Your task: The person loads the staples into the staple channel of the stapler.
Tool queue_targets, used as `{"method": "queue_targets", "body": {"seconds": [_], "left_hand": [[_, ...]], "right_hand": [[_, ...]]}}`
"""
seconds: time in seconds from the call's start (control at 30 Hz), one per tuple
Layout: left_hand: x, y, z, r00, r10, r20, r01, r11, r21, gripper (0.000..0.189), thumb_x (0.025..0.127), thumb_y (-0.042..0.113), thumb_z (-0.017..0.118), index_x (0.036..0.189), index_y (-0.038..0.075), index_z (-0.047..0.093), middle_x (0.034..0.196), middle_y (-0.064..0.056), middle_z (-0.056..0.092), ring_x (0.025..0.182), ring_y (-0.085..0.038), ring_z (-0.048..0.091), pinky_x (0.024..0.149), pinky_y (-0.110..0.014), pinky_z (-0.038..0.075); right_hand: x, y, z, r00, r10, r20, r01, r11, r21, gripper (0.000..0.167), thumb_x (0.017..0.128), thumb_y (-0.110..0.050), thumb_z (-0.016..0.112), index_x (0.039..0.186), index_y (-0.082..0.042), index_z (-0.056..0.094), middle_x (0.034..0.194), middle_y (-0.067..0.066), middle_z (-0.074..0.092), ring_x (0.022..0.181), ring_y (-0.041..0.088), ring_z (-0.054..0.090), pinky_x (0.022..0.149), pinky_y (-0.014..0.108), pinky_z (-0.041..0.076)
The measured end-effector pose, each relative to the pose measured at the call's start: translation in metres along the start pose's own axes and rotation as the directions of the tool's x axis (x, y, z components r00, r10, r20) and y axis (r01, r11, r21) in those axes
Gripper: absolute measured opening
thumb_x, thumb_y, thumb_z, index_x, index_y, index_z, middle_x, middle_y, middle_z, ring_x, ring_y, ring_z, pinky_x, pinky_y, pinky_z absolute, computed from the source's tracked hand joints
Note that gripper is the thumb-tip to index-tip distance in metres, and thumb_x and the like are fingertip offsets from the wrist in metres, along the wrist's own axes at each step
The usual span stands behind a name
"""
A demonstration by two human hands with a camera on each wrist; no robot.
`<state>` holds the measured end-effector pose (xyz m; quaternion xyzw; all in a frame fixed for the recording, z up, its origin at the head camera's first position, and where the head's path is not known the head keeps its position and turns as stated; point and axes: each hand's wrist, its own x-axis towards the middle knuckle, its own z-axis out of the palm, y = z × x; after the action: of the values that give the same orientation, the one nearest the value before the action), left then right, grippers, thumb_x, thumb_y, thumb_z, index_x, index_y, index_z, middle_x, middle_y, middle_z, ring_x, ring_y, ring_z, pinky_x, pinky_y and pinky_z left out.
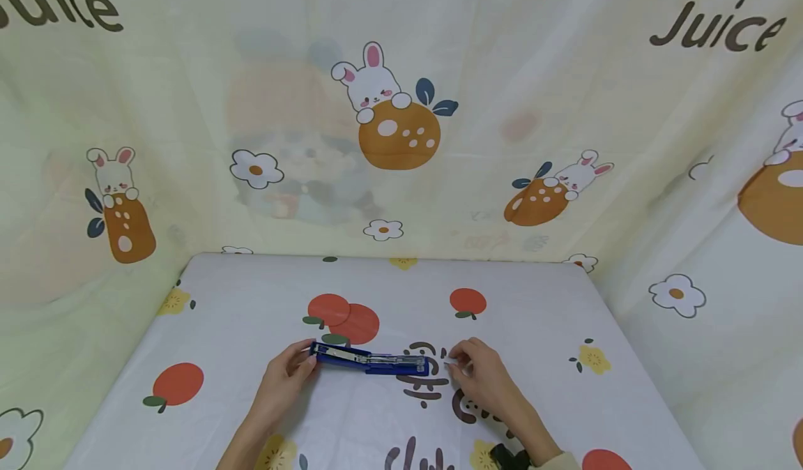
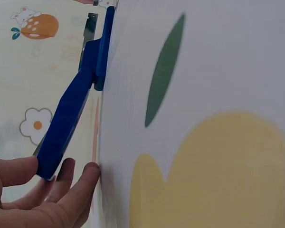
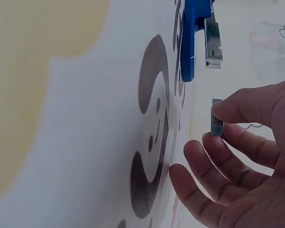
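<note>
Lower centre, the left hand [image 1: 285, 376] pinches an opened blue stapler [image 1: 392, 369]; to its right, the right hand [image 1: 484, 374] pinches a small staple strip [image 3: 217, 125], best kept level and aligned.

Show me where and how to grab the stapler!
Pinch the stapler by the free end of its cover, coming from the left, where the left hand is. It's swung wide open, and that end tilts up off the table, so thumb and fingers should fit around it. The other end has the bare metal rail, probably a worse spot.
</note>
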<state>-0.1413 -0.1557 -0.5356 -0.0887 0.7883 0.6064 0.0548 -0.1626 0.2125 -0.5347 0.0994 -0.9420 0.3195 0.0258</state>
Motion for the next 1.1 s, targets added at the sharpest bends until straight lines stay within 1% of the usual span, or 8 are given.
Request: {"method": "queue_targets", "body": {"seconds": [0.27, 0.43, 0.6, 0.83, 1.1], "left_hand": [[0.001, 0.0, 0.001, 1.0, -0.011, -0.004, 0.011, 1.0, 0.016, 0.045, 0.109, 0.01, 0.057, 0.153, 0.006, 0.053, 0.142, -0.024, 0.066, 0.128, -0.032, 0.069, 0.102, -0.034, 0.062], [0.002, -0.001, 0.0, 1.0, -0.003, -0.009, 0.003, 1.0, 0.015, 0.044, 0.109, 0.009, 0.058, 0.153, 0.006, 0.054, 0.141, -0.025, 0.067, 0.127, -0.033, 0.069, 0.102, -0.034, 0.062], [0.001, -0.001, 0.0, 1.0, -0.004, -0.013, 0.004, 0.999, 0.032, 0.044, 0.109, 0.012, 0.058, 0.152, 0.007, 0.055, 0.141, -0.023, 0.067, 0.126, -0.032, 0.069, 0.103, -0.036, 0.062], [0.002, 0.0, 0.0, 1.0, -0.001, -0.023, 0.002, 0.999, 0.043, 0.043, 0.109, 0.011, 0.059, 0.152, 0.008, 0.055, 0.138, -0.022, 0.069, 0.124, -0.03, 0.07, 0.102, -0.036, 0.062], [0.001, 0.0, 0.001, 1.0, -0.016, -0.02, 0.017, 0.999, 0.034, 0.043, 0.109, 0.012, 0.058, 0.152, 0.007, 0.055, 0.139, -0.023, 0.068, 0.125, -0.03, 0.07, 0.103, -0.038, 0.062]], "right_hand": [[0.001, -0.002, 0.001, 1.0, 0.016, 0.01, -0.016, 1.0, 0.013, 0.015, 0.09, -0.006, 0.082, 0.1, -0.013, 0.074, 0.093, -0.006, 0.064, 0.086, 0.01, 0.061, 0.077, 0.022, 0.059], [0.002, -0.005, 0.001, 1.0, -0.002, 0.016, 0.001, 1.0, 0.02, 0.015, 0.09, -0.005, 0.082, 0.1, -0.012, 0.074, 0.094, -0.006, 0.064, 0.085, 0.009, 0.061, 0.077, 0.023, 0.059], [0.003, -0.006, 0.002, 0.999, -0.021, 0.03, 0.02, 1.0, 0.021, 0.014, 0.091, -0.006, 0.081, 0.101, -0.013, 0.073, 0.095, -0.005, 0.065, 0.086, 0.009, 0.061, 0.078, 0.024, 0.06], [0.004, -0.008, 0.001, 0.999, -0.049, 0.019, 0.048, 0.999, 0.023, 0.014, 0.091, -0.005, 0.081, 0.101, -0.012, 0.073, 0.095, -0.004, 0.065, 0.087, 0.013, 0.063, 0.079, 0.03, 0.063], [0.004, -0.011, 0.003, 0.999, -0.04, 0.008, 0.04, 0.999, 0.015, 0.015, 0.091, -0.006, 0.081, 0.101, -0.015, 0.074, 0.095, -0.005, 0.065, 0.087, 0.012, 0.063, 0.081, 0.03, 0.062]]}}
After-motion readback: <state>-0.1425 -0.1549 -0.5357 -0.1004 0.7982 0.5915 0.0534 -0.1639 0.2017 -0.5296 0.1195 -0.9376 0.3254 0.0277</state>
